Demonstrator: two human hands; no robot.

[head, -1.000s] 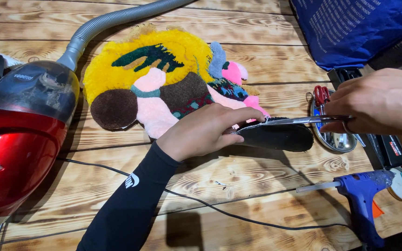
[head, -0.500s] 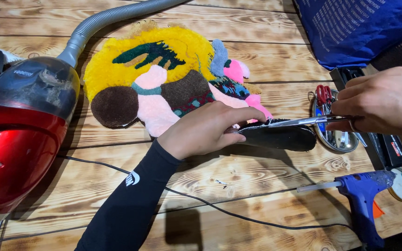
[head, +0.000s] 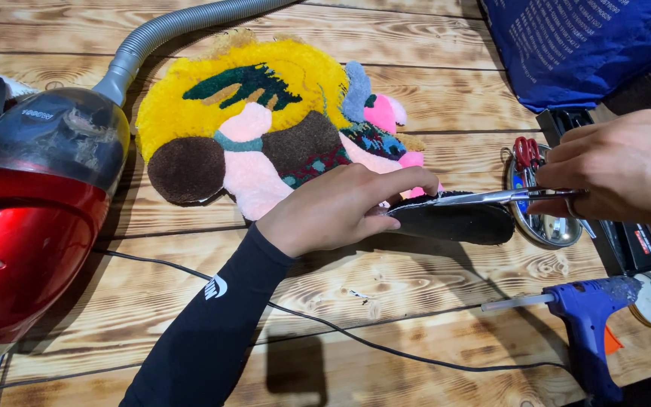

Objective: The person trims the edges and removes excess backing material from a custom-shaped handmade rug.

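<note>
A tufted rug [head: 265,120] in yellow, pink, brown and green lies on the wooden table [head: 416,316]. Its right end is folded up, showing the black backing [head: 457,222]. My left hand [head: 340,207], in a black sleeve, pinches that folded edge and holds it up. My right hand [head: 619,166] grips metal scissors [head: 484,197], whose blades lie along the top edge of the black flap next to my left fingertips.
A red vacuum cleaner [head: 24,226] with a grey hose [head: 167,30] sits at the left. A blue glue gun [head: 582,301] lies at the lower right, its black cord [head: 340,332] crossing the table. A round metal dish [head: 544,218] with red-handled scissors and a blue bag [head: 582,45] are at the right.
The scissors have shifted slightly along the flap's edge. My left hand keeps its hold on the fold; the view has barely moved.
</note>
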